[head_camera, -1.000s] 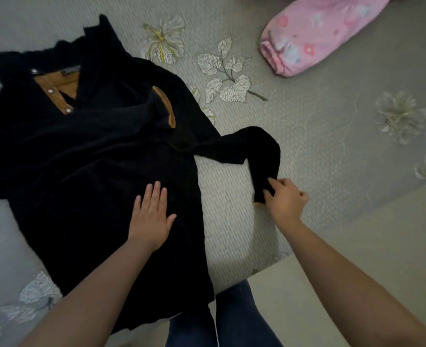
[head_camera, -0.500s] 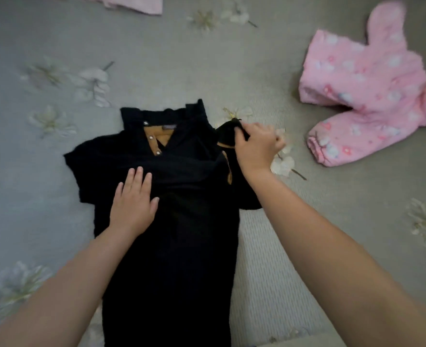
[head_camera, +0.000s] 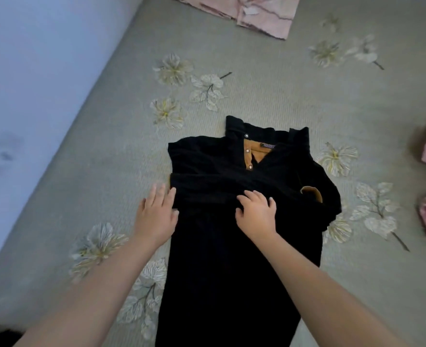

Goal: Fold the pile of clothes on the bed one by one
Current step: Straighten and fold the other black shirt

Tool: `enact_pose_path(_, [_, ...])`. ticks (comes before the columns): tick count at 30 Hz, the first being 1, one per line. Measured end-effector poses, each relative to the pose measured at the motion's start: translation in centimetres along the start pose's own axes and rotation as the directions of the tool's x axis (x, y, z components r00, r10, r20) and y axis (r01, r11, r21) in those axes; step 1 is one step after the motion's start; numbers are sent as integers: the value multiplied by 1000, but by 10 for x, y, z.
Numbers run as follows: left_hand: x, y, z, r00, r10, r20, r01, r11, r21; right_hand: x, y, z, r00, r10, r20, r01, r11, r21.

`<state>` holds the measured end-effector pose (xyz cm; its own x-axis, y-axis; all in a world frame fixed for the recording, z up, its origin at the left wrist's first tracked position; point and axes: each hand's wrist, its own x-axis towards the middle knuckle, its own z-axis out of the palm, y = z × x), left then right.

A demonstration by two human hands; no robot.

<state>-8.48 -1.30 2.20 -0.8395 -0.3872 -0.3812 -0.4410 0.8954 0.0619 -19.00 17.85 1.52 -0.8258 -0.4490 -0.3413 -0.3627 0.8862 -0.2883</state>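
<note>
Black soft-fabric top with tan collar lining (head_camera: 232, 246) lies mid-frame on the grey floral bed (head_camera: 269, 101) — right sleeve now folded across the chest. Left hand (head_camera: 157, 216) flat, fingers spread; right hand (head_camera: 257, 216) released, loosely curled — pressing. Lengthwise fold likely next.

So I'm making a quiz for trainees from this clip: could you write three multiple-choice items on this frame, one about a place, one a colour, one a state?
1. Where is the left hand?
A. at the black shirt's left edge
B. on the pink garment
C. on the wall

2. What colour lines the black shirt at the collar?
A. white
B. tan
C. green

3. How do the sleeves lie?
A. spread out to the sides
B. hanging off the bed
C. folded across the chest

Key: 1 A, its fingers meet that edge on the bedspread. 2 B, tan shows at the neck opening. 3 C, a black band crosses the chest by the right hand.
</note>
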Motion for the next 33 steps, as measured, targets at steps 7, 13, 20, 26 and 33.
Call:
enact_pose_path(7, [45, 29, 28, 990, -123, 68, 134, 974, -185, 2, 76, 10, 992, 119, 47, -95, 928, -361])
enact_pose_path(13, [73, 18, 37, 984, -87, -154, 53, 975, -216, 9, 102, 1, 903, -143, -405, 97, 986, -133])
enact_pose_path(20, [112, 20, 32, 981, 91, -171, -117, 982, -149, 20, 178, -51, 907, 388, 163, -401, 914, 59])
enact_pose_path(26, [129, 26, 19, 969, 127, -211, -160, 976, -147, 34, 198, -79, 940, 285, 185, -316, 934, 169])
enact_pose_path(33, [147, 31, -3, 968, 3, -250, -21, 997, -68, 94, 195, -106, 935, 333, 124, -313, 937, -153])
